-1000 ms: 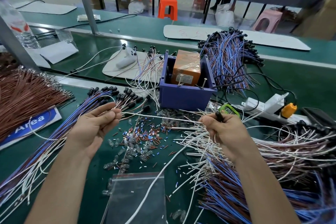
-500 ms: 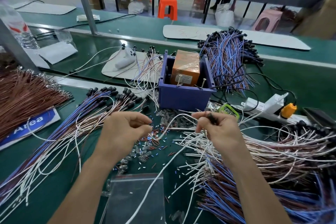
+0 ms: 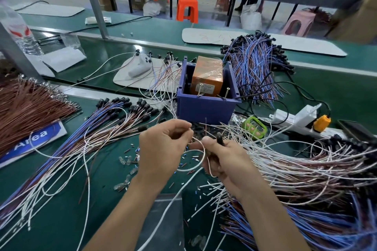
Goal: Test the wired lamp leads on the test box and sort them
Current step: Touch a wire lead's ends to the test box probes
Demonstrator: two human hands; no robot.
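The right hand [image 3: 222, 161] grips the black socket end of one white lamp lead [image 3: 190, 169], and the left hand [image 3: 163, 149] pinches its free wire ends. The lead loops between the two hands. The test box [image 3: 204, 108] stands just above both hands in the frame, contact screws [image 3: 201, 90] upright at its near rim.

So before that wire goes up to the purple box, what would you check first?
1. Right hand grips the lead's black holder: ok.
2. Left hand pinches the lead near its other end: ok.
3. That end stripped bare: cannot tell, hidden in the hand.
4. Two pins on the box stand free: ok.
5. Box powered: cannot tell.
6. Lead loose from the pile: cannot tell.
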